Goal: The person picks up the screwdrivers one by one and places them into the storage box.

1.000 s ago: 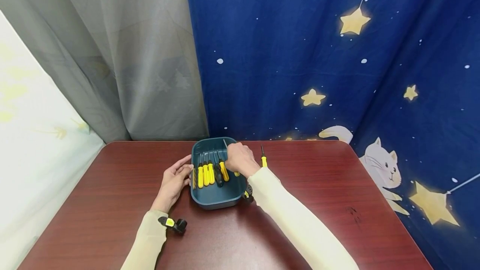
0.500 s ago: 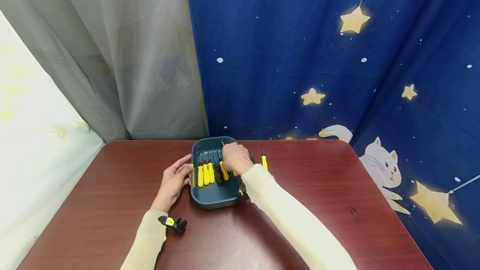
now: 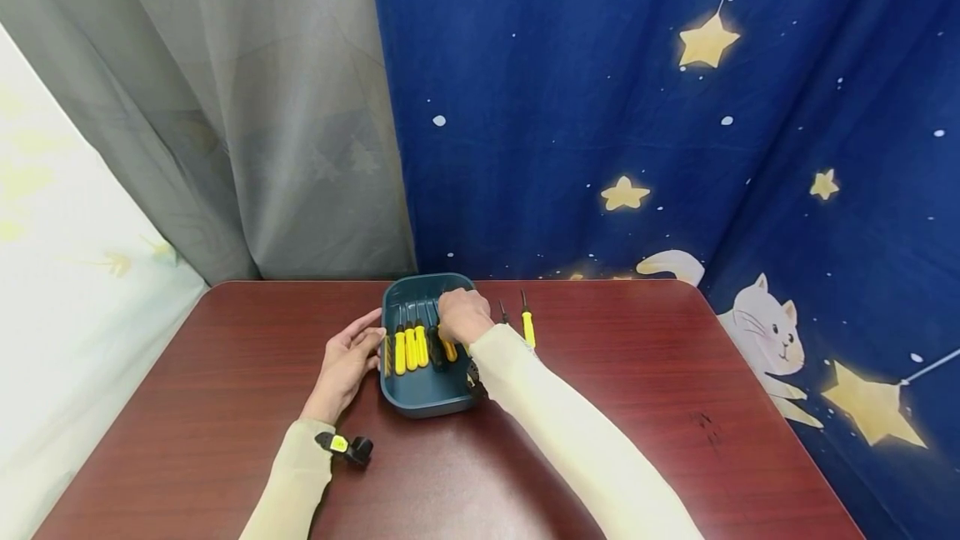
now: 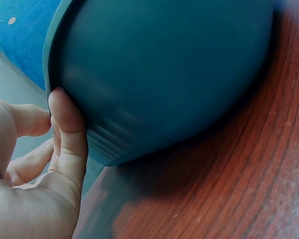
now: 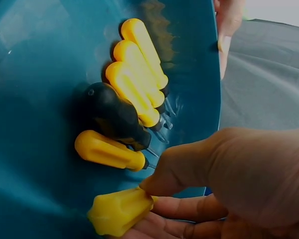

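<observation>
A dark teal plastic bin point(image 3: 427, 408) stands near the table's far edge. My left hand point(image 3: 343, 369) holds its left rim between thumb and fingers. Inside the bin my right hand point(image 3: 462, 317) pinches a yellow-handled screwdriver point(image 5: 120, 211) between thumb and fingers; its shaft is hidden by the hand. In the right wrist view, three yellow-handled screwdrivers point(image 5: 131, 92) lie side by side in the bin. A black-handled screwdriver point(image 5: 112, 113) lies beside them, then another yellow-handled screwdriver point(image 5: 108, 151) closest to the held one.
Right of the bin, a yellow-handled screwdriver point(image 3: 528, 327) lies on the reddish-brown table point(image 3: 637, 390). Another tool's dark tip point(image 3: 503, 312) shows beside it, the rest covered by my right sleeve. Grey and blue star-printed curtains point(image 3: 525, 107) hang behind the table.
My right hand has shifted left within the bin, towards the row of screwdrivers. A dark tool tip on the table has come out from behind it. The left hand stays put.
</observation>
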Available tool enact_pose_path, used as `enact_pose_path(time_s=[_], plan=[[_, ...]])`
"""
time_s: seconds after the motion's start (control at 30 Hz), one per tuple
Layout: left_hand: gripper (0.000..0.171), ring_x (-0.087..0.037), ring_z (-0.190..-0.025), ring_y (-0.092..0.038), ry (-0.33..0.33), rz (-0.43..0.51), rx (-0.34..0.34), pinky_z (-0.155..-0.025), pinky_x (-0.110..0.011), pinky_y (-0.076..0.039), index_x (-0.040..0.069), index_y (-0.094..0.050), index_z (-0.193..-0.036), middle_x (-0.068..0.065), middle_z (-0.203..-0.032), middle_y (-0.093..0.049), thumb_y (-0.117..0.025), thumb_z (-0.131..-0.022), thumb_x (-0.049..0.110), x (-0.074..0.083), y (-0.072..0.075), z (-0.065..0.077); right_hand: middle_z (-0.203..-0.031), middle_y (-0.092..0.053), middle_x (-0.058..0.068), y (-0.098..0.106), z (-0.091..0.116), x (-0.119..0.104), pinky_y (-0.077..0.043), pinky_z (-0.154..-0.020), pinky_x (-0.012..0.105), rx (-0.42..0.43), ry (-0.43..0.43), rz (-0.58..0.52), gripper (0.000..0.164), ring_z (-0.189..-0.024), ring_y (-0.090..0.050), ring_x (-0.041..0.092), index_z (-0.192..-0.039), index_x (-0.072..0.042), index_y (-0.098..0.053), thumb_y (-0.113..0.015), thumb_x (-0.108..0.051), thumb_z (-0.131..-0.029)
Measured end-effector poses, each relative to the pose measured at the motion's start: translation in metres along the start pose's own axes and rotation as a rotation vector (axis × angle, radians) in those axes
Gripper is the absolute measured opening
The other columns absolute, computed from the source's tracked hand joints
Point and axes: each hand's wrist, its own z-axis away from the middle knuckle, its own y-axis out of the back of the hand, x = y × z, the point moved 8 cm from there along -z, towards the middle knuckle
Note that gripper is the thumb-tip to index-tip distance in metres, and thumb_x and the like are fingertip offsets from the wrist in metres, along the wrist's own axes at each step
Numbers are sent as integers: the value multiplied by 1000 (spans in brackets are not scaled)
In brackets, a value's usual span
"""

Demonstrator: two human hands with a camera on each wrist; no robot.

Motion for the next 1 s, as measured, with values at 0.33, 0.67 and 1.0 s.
enact_pose_path(time_s=[0.33,0.67,1.0], plan=[[48,-6,-74,-57,7,-1,0,-59,-17,-52,16,-52,-150,-3,-107,-65,-62,-104,15,0,0,1,-85,-66,4,-9,-7,-6,-57,-59,29,-44,-49,13,33,-75,-62,20,-121,-14,-72,-78,-26,-90],[48,-7,-74,-57,10,3,1,-60,-17,-52,16,-51,-151,-4,-106,-66,-62,-104,16,0,-1,1,-81,-58,6,-12,2,-6,-47,-55,27,-75,-69,-52,24,-67,-54,20,-118,-13,-71,-71,-16,-94],[49,-6,-73,-57,-1,10,1,-59,-17,-52,14,-50,-151,-6,-108,-66,-61,-104,14,-1,-1,0,-85,-59,6,-13,5,-5,-46,-57,27,-104,-98,-91,16,-67,-54,20,-111,-9,-71,-70,-13,-96]])
